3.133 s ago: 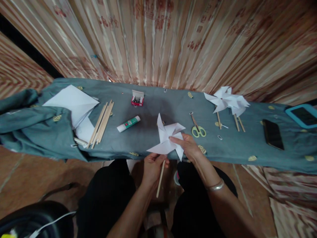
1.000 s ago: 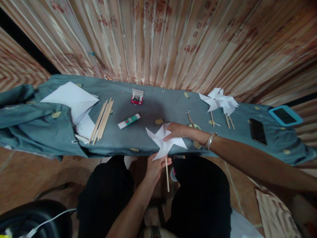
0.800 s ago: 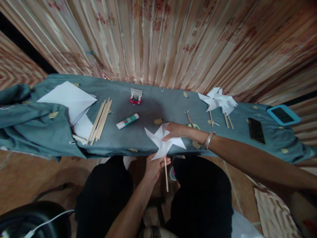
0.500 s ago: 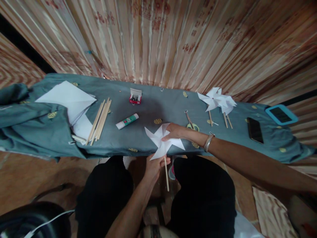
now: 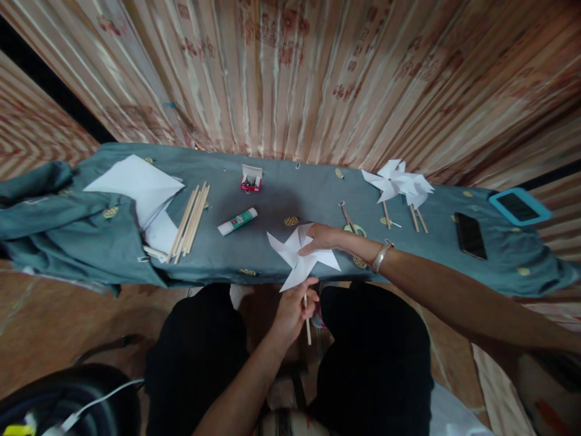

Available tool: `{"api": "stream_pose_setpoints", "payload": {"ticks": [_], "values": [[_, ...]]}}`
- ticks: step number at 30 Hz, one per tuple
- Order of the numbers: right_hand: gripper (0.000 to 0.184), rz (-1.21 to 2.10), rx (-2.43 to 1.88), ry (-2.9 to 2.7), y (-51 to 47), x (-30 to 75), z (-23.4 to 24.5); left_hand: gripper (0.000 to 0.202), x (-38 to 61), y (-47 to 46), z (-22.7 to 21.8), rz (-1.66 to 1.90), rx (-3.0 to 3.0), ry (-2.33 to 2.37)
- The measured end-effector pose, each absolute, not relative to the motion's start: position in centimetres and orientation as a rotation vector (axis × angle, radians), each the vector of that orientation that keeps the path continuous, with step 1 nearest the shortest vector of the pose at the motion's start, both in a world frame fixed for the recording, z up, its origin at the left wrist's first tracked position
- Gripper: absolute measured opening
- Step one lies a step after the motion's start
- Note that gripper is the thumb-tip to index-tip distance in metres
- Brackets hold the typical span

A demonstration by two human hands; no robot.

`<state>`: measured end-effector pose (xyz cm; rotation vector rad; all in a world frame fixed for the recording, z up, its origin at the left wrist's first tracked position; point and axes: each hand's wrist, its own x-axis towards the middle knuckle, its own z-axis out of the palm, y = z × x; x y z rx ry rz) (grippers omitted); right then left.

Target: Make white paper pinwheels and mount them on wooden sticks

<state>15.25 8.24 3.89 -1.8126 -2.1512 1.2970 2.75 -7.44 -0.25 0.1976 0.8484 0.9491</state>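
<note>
A white paper pinwheel (image 5: 290, 254) hangs over the near edge of the teal-covered table (image 5: 254, 254). My left hand (image 5: 293, 310) is closed round its wooden stick (image 5: 307, 321), below the table edge over my lap. My right hand (image 5: 320, 237) rests on the pinwheel's centre, fingers pinched on the paper. A silver bangle (image 5: 379, 257) sits on that wrist.
On the table lie a glue stick (image 5: 236, 221), a red box of pins (image 5: 251, 180), several wooden sticks (image 5: 190, 221), white paper sheets (image 5: 136, 184), scissors (image 5: 351, 224), finished pinwheels (image 5: 399, 181), a black phone (image 5: 470, 235) and a blue-cased device (image 5: 520, 207). A striped curtain hangs behind.
My left hand has slid a little lower on the stick. The right hand stays on the pinwheel's centre, as one second ago; three seconds ago it held the lower right blade.
</note>
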Motion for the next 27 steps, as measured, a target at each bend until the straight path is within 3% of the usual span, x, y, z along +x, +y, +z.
{"api": "stream_pose_setpoints", "payload": {"ticks": [4,11,27], "values": [[0.027,1.376,-1.954,-2.367,8.2,14.7,5.2,0.055,2.5,-7.7,-0.5,0.942,0.298,0.924],[0.038,1.018,-1.916,-2.87,8.1,14.1,6.5,0.056,2.3,-8.0,-0.4,0.903,0.37,1.008],[0.041,1.238,-1.778,-2.872,9.0,14.5,5.7,0.049,2.5,-8.0,-0.5,0.923,0.268,0.994]]}}
